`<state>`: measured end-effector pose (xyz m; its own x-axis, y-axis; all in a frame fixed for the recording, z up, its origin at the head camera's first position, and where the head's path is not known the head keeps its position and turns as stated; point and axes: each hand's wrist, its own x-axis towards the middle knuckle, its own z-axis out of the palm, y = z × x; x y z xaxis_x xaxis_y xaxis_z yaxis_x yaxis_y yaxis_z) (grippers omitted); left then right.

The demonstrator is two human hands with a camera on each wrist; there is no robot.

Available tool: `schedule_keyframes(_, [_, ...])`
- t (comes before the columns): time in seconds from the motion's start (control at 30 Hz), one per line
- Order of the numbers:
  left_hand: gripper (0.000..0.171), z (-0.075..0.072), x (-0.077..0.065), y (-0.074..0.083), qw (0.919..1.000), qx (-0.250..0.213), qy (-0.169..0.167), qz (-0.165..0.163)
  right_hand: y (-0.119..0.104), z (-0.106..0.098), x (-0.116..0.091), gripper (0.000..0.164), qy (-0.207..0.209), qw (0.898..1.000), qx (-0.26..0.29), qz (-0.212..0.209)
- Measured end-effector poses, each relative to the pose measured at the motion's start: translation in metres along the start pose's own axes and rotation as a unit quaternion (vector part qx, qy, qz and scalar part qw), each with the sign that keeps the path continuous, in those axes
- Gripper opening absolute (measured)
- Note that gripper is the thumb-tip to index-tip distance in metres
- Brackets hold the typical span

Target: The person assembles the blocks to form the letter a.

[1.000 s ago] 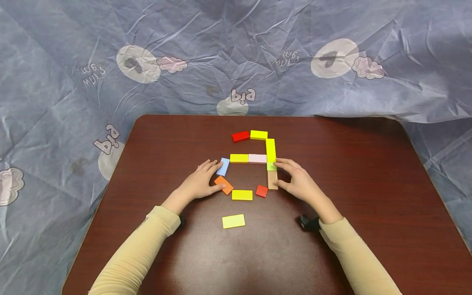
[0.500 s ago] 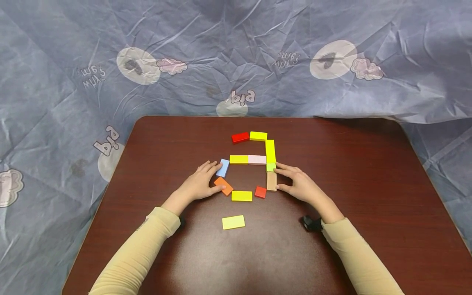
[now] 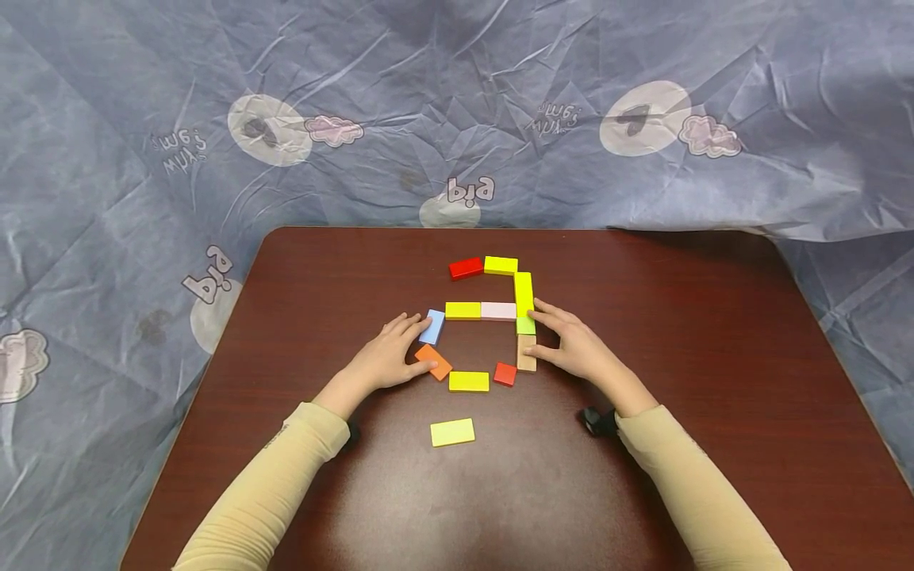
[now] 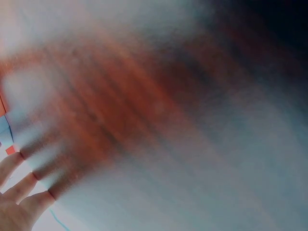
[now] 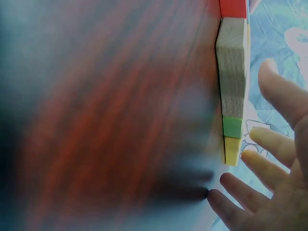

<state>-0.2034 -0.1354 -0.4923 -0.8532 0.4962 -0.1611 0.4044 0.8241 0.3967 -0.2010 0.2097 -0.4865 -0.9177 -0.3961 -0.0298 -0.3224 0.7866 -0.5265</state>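
Note:
Flat wooden blocks lie end to end on the table in a loop with an arm rising above it. My left hand (image 3: 384, 355) rests at its left side, fingertips at the blue block (image 3: 432, 327) and thumb at the orange block (image 3: 434, 362). On the right, my right hand (image 3: 580, 342) is spread near the green block (image 3: 525, 326) and the bare-wood block (image 3: 527, 354). In the right wrist view its thumb (image 5: 279, 91) stands apart from the wooden block. Between the hands are a yellow block (image 3: 468, 382) and a small red block (image 3: 505, 374).
A pale yellow block (image 3: 452, 432) lies alone nearer the person. A yellow block (image 3: 462, 311) and a pink block (image 3: 498, 312) form the loop's top. Beyond are a long yellow block (image 3: 524, 293), another yellow block (image 3: 501, 265) and a red block (image 3: 466, 269).
My right hand first draws slightly back from the blocks, then comes in over the green and bare-wood blocks again. My left hand stays put; no block shows a clear shift.

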Motion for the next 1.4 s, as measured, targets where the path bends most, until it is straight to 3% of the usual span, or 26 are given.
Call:
schedule_keyframes(0.4, [0.082, 0.003, 0.000, 0.000, 1.0000, -0.004, -0.002, -0.001, 0.010, -0.008, 0.019, 0.081, -0.067, 0.998, 0.000, 0.002])
schedule_keyframes(1.4, [0.081, -0.001, -0.001, -0.001, 1.0000, -0.006, 0.003, 0.000, 0.016, -0.005, 0.022, 0.077, -0.058, 0.998, -0.018, 0.014])
